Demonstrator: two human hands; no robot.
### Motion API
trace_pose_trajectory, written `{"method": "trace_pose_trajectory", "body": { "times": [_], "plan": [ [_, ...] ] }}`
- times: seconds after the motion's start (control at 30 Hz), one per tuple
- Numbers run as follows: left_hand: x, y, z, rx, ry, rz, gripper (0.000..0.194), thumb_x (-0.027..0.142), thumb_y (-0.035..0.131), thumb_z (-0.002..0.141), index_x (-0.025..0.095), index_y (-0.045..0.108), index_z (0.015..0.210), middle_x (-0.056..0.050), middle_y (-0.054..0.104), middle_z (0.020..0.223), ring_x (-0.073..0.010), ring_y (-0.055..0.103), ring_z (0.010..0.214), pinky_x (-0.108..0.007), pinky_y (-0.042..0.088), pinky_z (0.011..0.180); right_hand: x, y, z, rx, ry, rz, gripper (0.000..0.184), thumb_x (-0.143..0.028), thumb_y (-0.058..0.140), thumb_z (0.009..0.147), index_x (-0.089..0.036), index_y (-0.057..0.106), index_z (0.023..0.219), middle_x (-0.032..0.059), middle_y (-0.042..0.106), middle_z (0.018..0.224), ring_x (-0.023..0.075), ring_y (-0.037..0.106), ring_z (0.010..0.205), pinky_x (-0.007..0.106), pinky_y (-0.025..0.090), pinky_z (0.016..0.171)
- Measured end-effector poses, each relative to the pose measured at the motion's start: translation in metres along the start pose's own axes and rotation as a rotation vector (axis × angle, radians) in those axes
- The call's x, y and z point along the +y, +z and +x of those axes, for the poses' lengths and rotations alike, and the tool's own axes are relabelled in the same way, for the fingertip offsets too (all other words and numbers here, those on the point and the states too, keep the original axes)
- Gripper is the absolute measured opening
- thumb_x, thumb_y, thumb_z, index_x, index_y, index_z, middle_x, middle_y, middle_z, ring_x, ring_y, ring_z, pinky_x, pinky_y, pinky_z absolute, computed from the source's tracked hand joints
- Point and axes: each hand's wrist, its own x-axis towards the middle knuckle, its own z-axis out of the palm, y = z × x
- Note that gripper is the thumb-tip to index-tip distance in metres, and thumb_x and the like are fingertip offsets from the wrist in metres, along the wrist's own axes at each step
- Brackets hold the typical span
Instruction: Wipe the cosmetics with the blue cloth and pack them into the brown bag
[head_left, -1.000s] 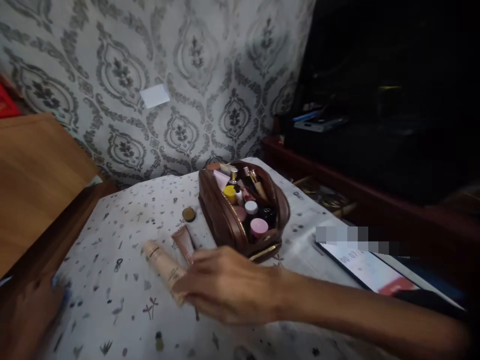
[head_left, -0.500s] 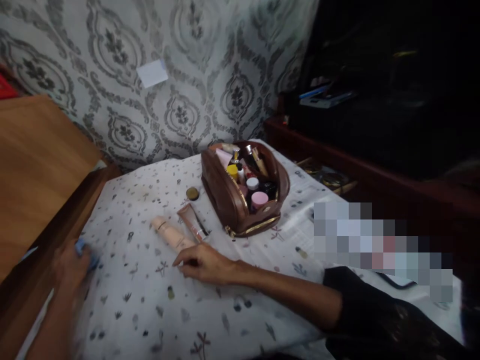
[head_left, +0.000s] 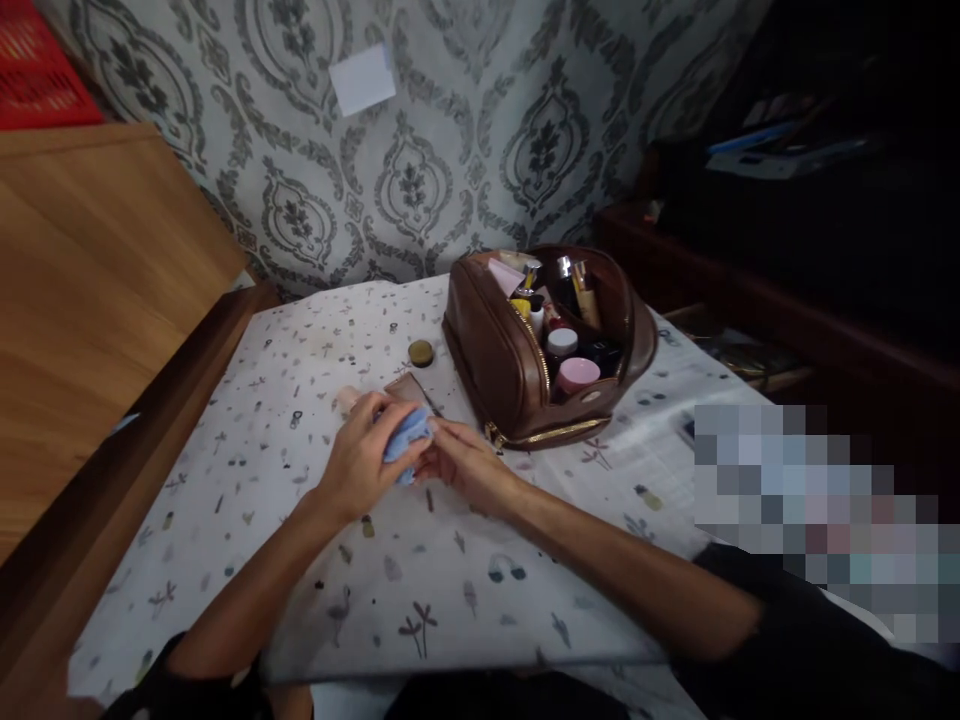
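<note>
My left hand [head_left: 361,455] is closed around a crumpled light blue cloth [head_left: 409,438]. From the other side my right hand [head_left: 476,470] meets it, fingers bent and gripping the cloth's edge. Just beyond the hands lie a peach tube [head_left: 346,398], mostly hidden by my left hand, and a brownish tube [head_left: 406,388], partly covered by the cloth. A small round olive-gold lid or jar [head_left: 421,353] sits a little farther back. To the right stands an unzipped brown cosmetic bag [head_left: 487,345] packed with bottles, a pink-lidded jar [head_left: 580,374] and a white-lidded jar [head_left: 562,342].
A white patterned cloth [head_left: 247,540] covers the table. Wooden furniture [head_left: 97,270] borders it on the left, with a red basket [head_left: 41,75] above. Patterned wallpaper rises behind. Dark shelving [head_left: 720,265] runs along the right, and a blurred-out patch hides the table's right side.
My left hand has come from the table's left edge to the middle, carrying the blue cloth. My right hand now meets it at the cloth. The view has shifted.
</note>
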Motion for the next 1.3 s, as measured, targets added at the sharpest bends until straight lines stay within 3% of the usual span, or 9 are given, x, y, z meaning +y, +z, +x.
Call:
{"method": "trace_pose_trajectory", "body": {
  "times": [0.1, 0.27, 0.47, 0.53, 0.63, 0.7, 0.87, 1.0, 1.3],
  "plan": [
    [-0.007, 0.014, 0.003, 0.068, 0.021, -0.030, 0.036, 0.048, 0.062, 0.093, 0.020, 0.066, 0.114, -0.005, 0.058, 0.094, -0.0203, 0.061, 0.088, -0.034, 0.052, 0.079, -0.003, -0.004, 0.001, 0.008, -0.011, 0.007, 0.049, -0.060, 0.084, 0.069, -0.016, 0.068, 0.084, -0.0004, 0.067, 0.067, 0.0121, 0.065, 0.061, 0.024, 0.055, 0.060],
    [-0.016, 0.023, -0.002, 0.168, -0.044, -0.226, 0.039, 0.056, 0.063, 0.090, 0.020, 0.068, 0.106, -0.002, 0.059, 0.088, -0.0181, 0.059, 0.083, -0.033, 0.050, 0.077, -0.006, -0.005, -0.001, -0.009, 0.007, -0.069, 0.046, -0.058, 0.082, 0.072, -0.016, 0.070, 0.088, -0.0003, 0.068, 0.068, 0.0121, 0.065, 0.062, 0.023, 0.053, 0.059],
    [-0.011, 0.016, -0.004, 0.214, -0.184, -0.446, 0.036, 0.041, 0.061, 0.095, 0.020, 0.055, 0.066, 0.001, 0.056, 0.073, -0.0144, 0.056, 0.072, -0.029, 0.047, 0.072, -0.009, -0.004, -0.002, 0.004, 0.028, -0.139, 0.043, -0.053, 0.081, 0.076, -0.016, 0.069, 0.095, 0.0016, 0.071, 0.077, 0.0118, 0.068, 0.066, 0.022, 0.051, 0.059],
    [-0.010, 0.014, -0.006, 0.217, -0.277, -0.487, 0.030, 0.036, 0.060, 0.095, 0.021, 0.057, 0.070, 0.001, 0.056, 0.071, -0.0142, 0.056, 0.071, -0.028, 0.049, 0.072, -0.011, -0.003, -0.003, -0.008, 0.034, -0.157, 0.042, -0.050, 0.081, 0.077, -0.016, 0.068, 0.098, 0.0023, 0.072, 0.081, 0.0112, 0.067, 0.065, 0.022, 0.050, 0.059],
    [-0.009, 0.013, -0.009, 0.241, -0.398, -0.510, 0.016, 0.034, 0.057, 0.095, 0.022, 0.064, 0.089, 0.001, 0.060, 0.074, -0.0143, 0.057, 0.068, -0.027, 0.050, 0.066, -0.015, 0.000, -0.005, -0.008, 0.026, -0.157, 0.041, -0.044, 0.084, 0.075, -0.017, 0.069, 0.101, 0.0015, 0.071, 0.085, 0.0098, 0.066, 0.064, 0.021, 0.050, 0.058],
    [-0.010, 0.014, -0.011, 0.239, -0.417, -0.493, 0.018, 0.034, 0.053, 0.097, 0.022, 0.065, 0.100, -0.001, 0.065, 0.082, -0.0157, 0.060, 0.074, -0.029, 0.053, 0.070, -0.017, 0.001, -0.005, 0.008, -0.003, -0.149, 0.040, -0.039, 0.086, 0.073, -0.018, 0.069, 0.102, 0.0003, 0.070, 0.086, 0.0102, 0.067, 0.068, 0.022, 0.052, 0.062],
    [-0.009, 0.016, -0.013, 0.163, -0.335, -0.456, 0.030, 0.038, 0.041, 0.101, 0.022, 0.066, 0.108, -0.007, 0.068, 0.105, -0.0209, 0.064, 0.100, -0.036, 0.052, 0.093, -0.018, 0.002, -0.005, 0.035, -0.073, -0.167, 0.041, -0.034, 0.087, 0.070, -0.022, 0.067, 0.103, -0.0005, 0.070, 0.091, 0.0121, 0.067, 0.081, 0.026, 0.056, 0.076],
    [-0.008, 0.020, -0.017, 0.095, -0.182, -0.406, 0.035, 0.042, 0.055, 0.096, 0.021, 0.058, 0.124, -0.010, 0.064, 0.116, -0.0229, 0.062, 0.109, -0.036, 0.050, 0.097, -0.017, 0.000, -0.004, 0.050, -0.130, -0.204, 0.041, -0.037, 0.087, 0.070, -0.021, 0.066, 0.101, -0.0009, 0.068, 0.092, 0.0112, 0.065, 0.079, 0.025, 0.056, 0.072],
    [-0.015, 0.024, -0.023, 0.043, -0.155, -0.199, 0.030, 0.043, 0.059, 0.091, 0.018, 0.060, 0.108, -0.002, 0.068, 0.085, -0.0173, 0.064, 0.070, -0.028, 0.054, 0.067, -0.016, 0.000, -0.003, 0.019, -0.111, -0.265, 0.049, -0.051, 0.086, 0.069, -0.017, 0.060, 0.092, -0.0043, 0.065, 0.073, 0.0070, 0.059, 0.055, 0.020, 0.048, 0.053]
  ]
}}
